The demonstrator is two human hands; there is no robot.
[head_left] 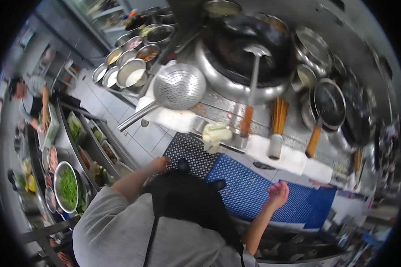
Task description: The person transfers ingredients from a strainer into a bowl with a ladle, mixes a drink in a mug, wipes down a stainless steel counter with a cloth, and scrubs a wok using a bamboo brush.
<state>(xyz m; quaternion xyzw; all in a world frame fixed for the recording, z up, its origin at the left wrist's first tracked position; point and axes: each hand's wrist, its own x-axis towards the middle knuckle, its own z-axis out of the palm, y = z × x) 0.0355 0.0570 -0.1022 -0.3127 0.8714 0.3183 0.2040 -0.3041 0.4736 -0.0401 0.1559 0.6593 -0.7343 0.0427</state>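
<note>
My left hand (159, 164) hangs in front of the stove over the dark mat, its fingers too indistinct to read. My right hand (278, 195) is raised above the blue mat, fingers loosely curled, with nothing seen in it. Ahead of both hands, a large perforated strainer ladle (180, 86) rests with its metal handle toward the left. A wok ladle (255, 75) with a wooden handle leans into the dark wok (236, 49). Along the stove's front edge lie a crumpled pale cloth (216, 135) and a bamboo wok brush (279, 116). A wooden-handled strainer (329, 102) sits farther right.
Metal containers of ingredients (131, 73) stand at the back left. On the left counter is a bowl of chopped greens (68, 187); a co-worker (33, 98) stands beyond it. White towels (265, 153) line the stove edge. A blue mat (249, 187) covers the floor.
</note>
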